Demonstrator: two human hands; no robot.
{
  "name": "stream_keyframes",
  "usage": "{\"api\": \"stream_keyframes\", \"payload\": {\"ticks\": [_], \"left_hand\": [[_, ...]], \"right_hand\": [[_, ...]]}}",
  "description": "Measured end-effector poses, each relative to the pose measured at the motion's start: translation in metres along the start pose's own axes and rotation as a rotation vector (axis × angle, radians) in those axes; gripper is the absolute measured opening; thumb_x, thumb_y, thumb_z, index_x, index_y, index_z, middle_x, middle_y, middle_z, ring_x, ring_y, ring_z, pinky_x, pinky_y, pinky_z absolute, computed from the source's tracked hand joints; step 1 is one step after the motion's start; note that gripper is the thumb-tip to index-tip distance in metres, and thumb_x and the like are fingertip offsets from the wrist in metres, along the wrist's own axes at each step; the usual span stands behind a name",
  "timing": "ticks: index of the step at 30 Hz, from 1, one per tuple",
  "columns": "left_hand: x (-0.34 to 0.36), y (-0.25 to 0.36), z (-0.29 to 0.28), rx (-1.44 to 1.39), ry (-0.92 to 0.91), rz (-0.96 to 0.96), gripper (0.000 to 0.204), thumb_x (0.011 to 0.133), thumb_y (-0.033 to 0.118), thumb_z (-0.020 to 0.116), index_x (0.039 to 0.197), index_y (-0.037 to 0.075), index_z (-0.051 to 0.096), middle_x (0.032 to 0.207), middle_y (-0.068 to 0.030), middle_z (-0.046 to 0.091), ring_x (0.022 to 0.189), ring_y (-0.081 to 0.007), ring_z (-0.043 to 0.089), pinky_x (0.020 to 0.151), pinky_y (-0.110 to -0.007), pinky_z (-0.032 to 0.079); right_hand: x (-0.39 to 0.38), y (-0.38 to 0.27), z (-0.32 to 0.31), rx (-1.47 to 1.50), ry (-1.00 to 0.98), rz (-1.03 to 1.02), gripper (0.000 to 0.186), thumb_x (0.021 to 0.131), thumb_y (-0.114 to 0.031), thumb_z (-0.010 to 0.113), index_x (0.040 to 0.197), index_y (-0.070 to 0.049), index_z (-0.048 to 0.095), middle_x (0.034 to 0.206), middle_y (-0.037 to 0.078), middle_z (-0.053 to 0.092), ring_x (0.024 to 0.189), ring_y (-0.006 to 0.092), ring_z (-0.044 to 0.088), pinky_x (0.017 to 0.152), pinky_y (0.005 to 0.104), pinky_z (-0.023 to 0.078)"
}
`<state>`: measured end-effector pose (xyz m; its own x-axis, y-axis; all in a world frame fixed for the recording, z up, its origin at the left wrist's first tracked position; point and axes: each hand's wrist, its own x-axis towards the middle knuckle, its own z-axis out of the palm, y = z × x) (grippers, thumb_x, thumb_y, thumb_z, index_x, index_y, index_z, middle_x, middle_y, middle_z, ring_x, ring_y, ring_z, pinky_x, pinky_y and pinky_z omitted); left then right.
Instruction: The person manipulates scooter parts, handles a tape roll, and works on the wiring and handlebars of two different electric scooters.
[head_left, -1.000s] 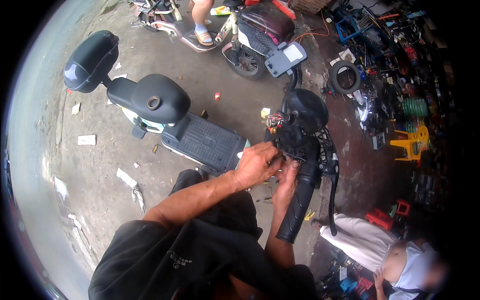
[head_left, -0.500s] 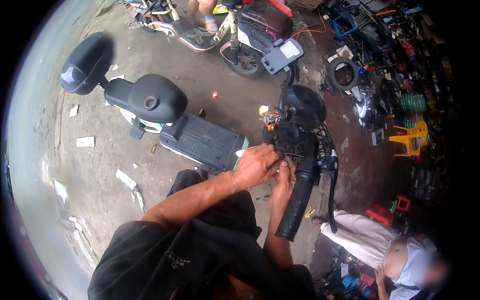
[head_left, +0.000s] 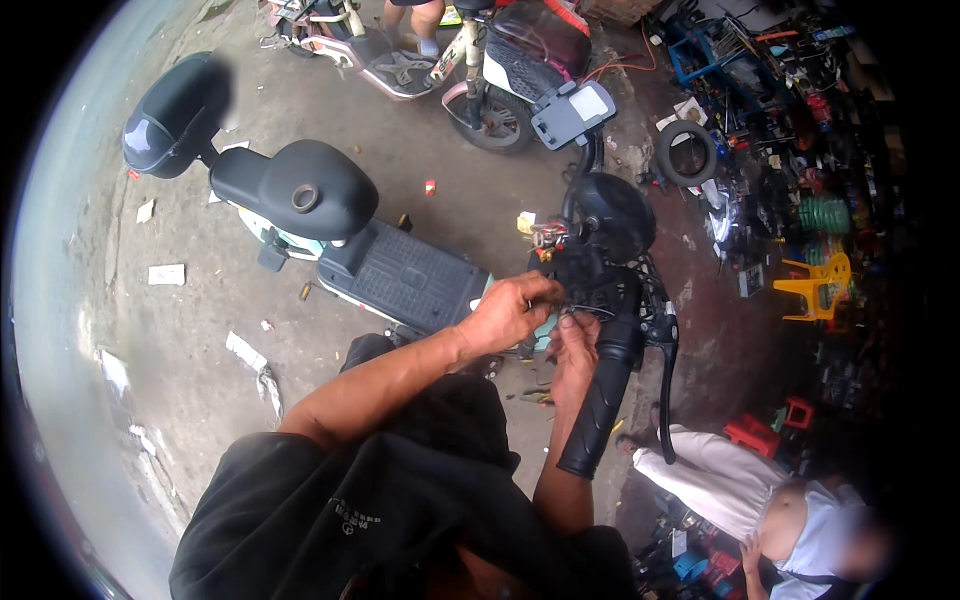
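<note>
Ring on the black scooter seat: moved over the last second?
No. Judged against the black seat, the ring sits at the same spot on its broad part; only the whole view has shifted slightly.

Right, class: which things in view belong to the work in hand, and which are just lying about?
Likely part of the work: left hand, right hand, scooter, black handlebar grip.

Apparently lying about: loose tyre, yellow stool, white rectangular scrap, small red scrap.
</note>
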<state>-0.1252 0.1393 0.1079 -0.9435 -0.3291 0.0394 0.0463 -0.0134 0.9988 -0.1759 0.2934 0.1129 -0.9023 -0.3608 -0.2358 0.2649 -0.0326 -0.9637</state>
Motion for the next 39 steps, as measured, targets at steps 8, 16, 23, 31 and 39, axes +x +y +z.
{"api": "stream_keyframes", "payload": {"ticks": [8,16,23,31,39], "left_hand": [[-0.014,-0.041,-0.014,-0.14,0.094,-0.306,0.02,0.088,0.003,0.06,0.107,-0.002,0.065,0.097,-0.0085,0.067,0.092,-0.015,0.062,0.083,-0.031,0.05],[-0.035,-0.059,-0.034,0.002,0.101,-0.365,0.023,0.087,0.009,0.058,0.105,-0.003,0.066,0.093,-0.0127,0.069,0.088,-0.0194,0.062,0.081,-0.034,0.049],[-0.041,-0.064,-0.038,0.052,0.081,-0.39,0.023,0.086,0.01,0.06,0.104,-0.002,0.067,0.088,-0.0138,0.069,0.083,-0.02,0.063,0.079,-0.034,0.049],[-0.044,-0.056,-0.031,0.083,0.058,-0.343,0.022,0.087,0.011,0.062,0.104,-0.001,0.068,0.085,-0.0133,0.068,0.079,-0.0179,0.062,0.074,-0.034,0.049],[-0.064,-0.054,-0.027,0.127,0.107,-0.433,0.025,0.085,0.013,0.061,0.106,0.001,0.068,0.086,-0.013,0.068,0.08,-0.0199,0.063,0.075,-0.035,0.05]], "right_hand": [[-0.002,-0.016,0.013,-0.101,0.044,-0.006,0.016,0.088,-0.012,0.073,0.095,-0.007,0.06,0.079,0.0,0.058,0.07,0.0101,0.052,0.064,0.025,0.043],[-0.007,-0.014,0.028,-0.403,0.165,-0.122,0.022,0.09,-0.019,0.071,0.1,-0.004,0.06,0.091,0.003,0.063,0.076,0.0107,0.057,0.061,0.0239,0.044],[-0.012,-0.017,0.025,-0.454,0.193,-0.05,0.022,0.096,-0.022,0.063,0.106,-0.002,0.062,0.092,0.005,0.063,0.078,0.0107,0.058,0.063,0.025,0.047],[-0.015,-0.013,0.028,-0.15,0.181,-0.092,0.012,0.092,-0.014,0.069,0.093,-0.007,0.059,0.08,-0.001,0.058,0.063,0.0049,0.047,0.056,0.0201,0.038],[-0.002,0.002,0.014,-0.092,0.158,-0.155,0.015,0.087,-0.011,0.074,0.086,-0.01,0.059,0.077,-0.002,0.059,0.058,0.0042,0.046,0.053,0.0196,0.037]]}}
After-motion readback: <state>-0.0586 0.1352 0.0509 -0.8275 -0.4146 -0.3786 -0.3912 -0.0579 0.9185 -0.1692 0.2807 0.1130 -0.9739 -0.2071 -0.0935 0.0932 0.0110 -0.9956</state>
